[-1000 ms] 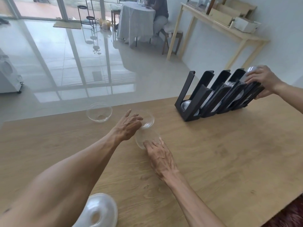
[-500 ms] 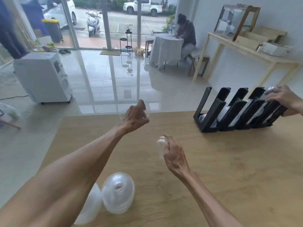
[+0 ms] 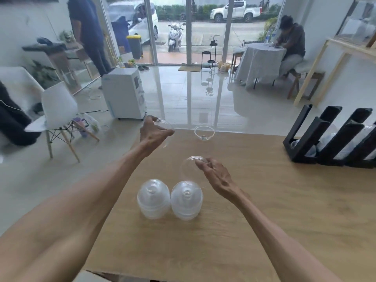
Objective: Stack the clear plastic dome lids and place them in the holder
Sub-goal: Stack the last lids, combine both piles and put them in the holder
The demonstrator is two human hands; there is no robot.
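Observation:
My left hand (image 3: pixel 152 132) is raised over the table's far edge and grips a clear dome lid (image 3: pixel 165 127). My right hand (image 3: pixel 215 175) holds a second clear dome lid (image 3: pixel 188 164) just above the table, over the right stack. Two stacks of dome lids stand side by side near me: a left stack (image 3: pixel 153 198) and a right stack (image 3: pixel 186 200). One more lid (image 3: pixel 204 132) lies upturned near the far edge. The black slotted holder (image 3: pixel 311 137) stands at the right, with lids in its slots.
The wooden table (image 3: pixel 264 210) ends just beyond my left hand. Past it are a white chair (image 3: pixel 59 110), a white appliance (image 3: pixel 124 92), a standing person at the left and a seated person at the back right.
Both hands have lifted a lid each off the table. The camera has tilted up, so two stacks now show near me. The other person's hand at the holder is out of view.

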